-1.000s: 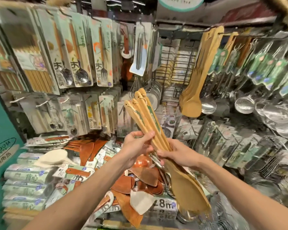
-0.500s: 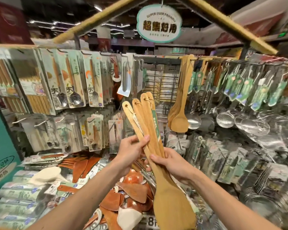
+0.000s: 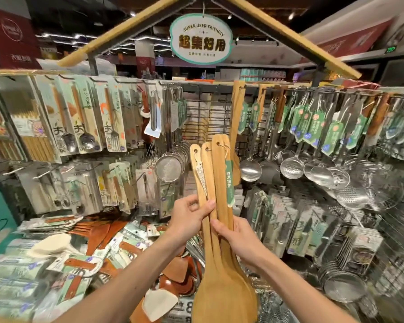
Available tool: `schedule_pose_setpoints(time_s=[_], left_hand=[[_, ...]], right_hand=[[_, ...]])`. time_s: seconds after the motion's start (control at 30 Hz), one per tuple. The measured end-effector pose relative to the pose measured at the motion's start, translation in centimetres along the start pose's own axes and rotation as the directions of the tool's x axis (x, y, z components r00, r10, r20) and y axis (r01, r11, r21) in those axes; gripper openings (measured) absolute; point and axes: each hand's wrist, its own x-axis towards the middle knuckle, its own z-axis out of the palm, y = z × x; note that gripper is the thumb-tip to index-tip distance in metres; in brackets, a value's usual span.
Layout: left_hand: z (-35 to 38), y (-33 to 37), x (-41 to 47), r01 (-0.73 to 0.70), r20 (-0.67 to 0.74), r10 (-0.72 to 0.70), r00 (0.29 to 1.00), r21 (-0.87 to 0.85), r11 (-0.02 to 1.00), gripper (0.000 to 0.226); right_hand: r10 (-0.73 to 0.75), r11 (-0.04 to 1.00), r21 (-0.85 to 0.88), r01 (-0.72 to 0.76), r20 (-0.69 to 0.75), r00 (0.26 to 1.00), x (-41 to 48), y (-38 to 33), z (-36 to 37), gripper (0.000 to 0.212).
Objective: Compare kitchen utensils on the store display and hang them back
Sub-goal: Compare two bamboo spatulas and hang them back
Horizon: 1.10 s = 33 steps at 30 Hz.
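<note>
I hold a bunch of several pale wooden spatulas (image 3: pixel 216 173) upright in front of the display, handles up with hanging holes at the top, broad blades (image 3: pixel 222 297) down. A green paper tag (image 3: pixel 229 183) hangs on the rightmost handle. My left hand (image 3: pixel 189 217) pinches the handles from the left with thumb and fingers. My right hand (image 3: pixel 236 238) grips them from the right, just below. More wooden spatulas (image 3: pixel 237 127) hang from the top rail (image 3: pixel 210 86) directly behind.
Carded spoons and forks (image 3: pixel 84 122) hang at left, steel strainers (image 3: pixel 169 167) in the middle, steel ladles and skimmers (image 3: pixel 313 159) at right. Brown wooden turners and packets (image 3: pixel 98 241) lie piled on the shelf below. A sign (image 3: pixel 201 39) hangs overhead.
The spatula bunch has swung from leaning left to nearly upright and risen toward the rail. Both hands kept their grip. My view tilted upward, showing the sign and roof frame.
</note>
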Motion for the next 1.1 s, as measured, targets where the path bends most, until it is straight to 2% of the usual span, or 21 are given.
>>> schedule_pose_setpoints(time_s=[0.17, 0.33, 0.6, 0.8, 1.0, 1.1], left_hand=[[-0.1, 0.4, -0.1, -0.032, 0.021, 0.030, 0.999, 0.085, 0.996, 0.010], [-2.2, 0.4, 0.9, -0.026, -0.010, 0.027, 1.000, 0.033, 0.999, 0.020], [-6.9, 1.1, 4.6, 0.122, 0.181, -0.101, 0.978, -0.109, 0.986, 0.022], [-9.3, 1.4, 7.4, 0.083, 0.273, -0.068, 0.960, -0.045, 0.996, 0.020], [-9.2, 1.1, 8.8, 0.096, 0.287, -0.098, 0.953, 0.020, 0.995, 0.037], [-8.6, 0.7, 8.8, 0.097, 0.301, -0.111, 0.947, 0.062, 0.993, 0.030]], right_hand=[[-0.013, 0.999, 0.029, 0.013, -0.033, 0.999, -0.1, 0.2, -0.1, 0.022], [-0.011, 0.993, 0.113, 0.025, -0.130, 0.991, 1.4, 0.1, 0.2, 0.018], [0.011, 0.998, 0.068, 0.004, -0.222, 0.975, 5.2, -0.3, 3.5, 0.022], [-0.019, 0.999, 0.043, 0.032, -0.281, 0.960, 7.5, -1.2, 5.9, 0.020], [-0.049, 0.995, 0.066, 0.079, -0.378, 0.925, 7.7, -0.8, 5.3, 0.019], [-0.080, 0.996, 0.009, 0.093, -0.438, 0.895, 7.0, -1.0, 3.3, 0.015]])
